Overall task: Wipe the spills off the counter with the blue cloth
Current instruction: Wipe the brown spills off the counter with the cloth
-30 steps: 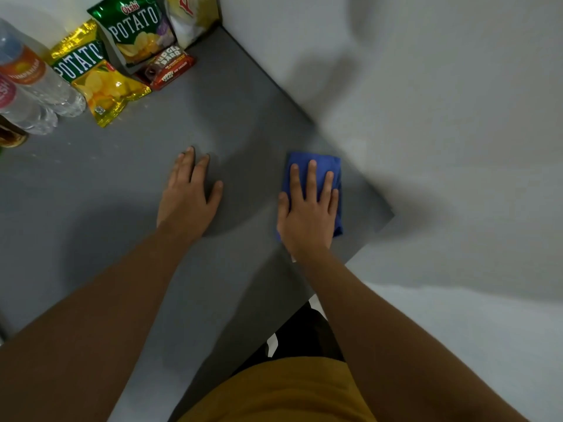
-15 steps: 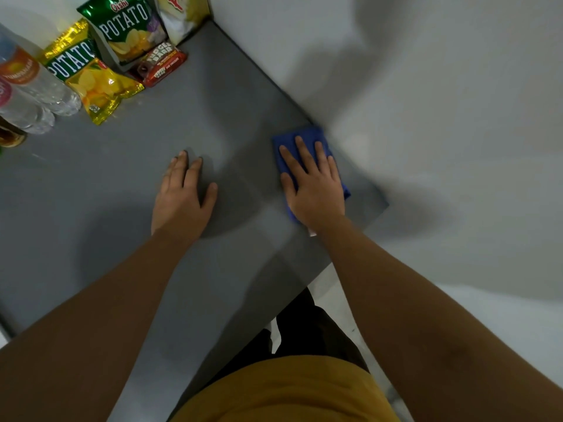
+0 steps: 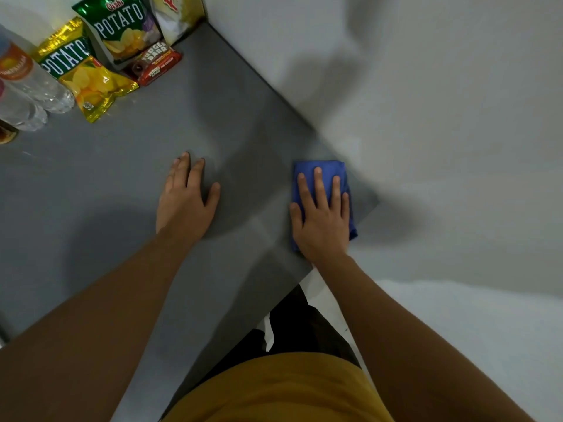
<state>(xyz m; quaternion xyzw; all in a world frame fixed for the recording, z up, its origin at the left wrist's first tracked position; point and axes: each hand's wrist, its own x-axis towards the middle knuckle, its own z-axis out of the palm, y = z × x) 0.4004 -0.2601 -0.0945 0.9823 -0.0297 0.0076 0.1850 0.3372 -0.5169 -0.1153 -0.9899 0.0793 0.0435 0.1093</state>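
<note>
Now, fingers first: on the right hand four fingers lie straight and slightly fanned, flat on top of the blue cloth, with the thumb stretched along the cloth's left edge. Nothing is curled or pinched; the palm is pressing down flat. The cloth sits folded beneath that hand, its far edge showing just past the fingertips, a strip of blue peeking out on the right side and a bit at the left by the wrist. It lies on the grey counter close to the right-hand corner, just beside the edge that meets the white wall.

Over to the left hand: palm down on the bare counter, fingers straight and close together, thumb angled out to the right. It holds nothing, and it sits well apart from the cloth, with open grey surface between the two hands.

Further out, at the far left corner, two yellow-and-green potato chip bags, one lying flat and one more upright behind it, a small red-brown snack bar packet touching them, and another pale bag against the wall. Clear plastic bottles lie at the left edge. At the bottom, a mustard-yellow shirt and dark trousers.
</note>
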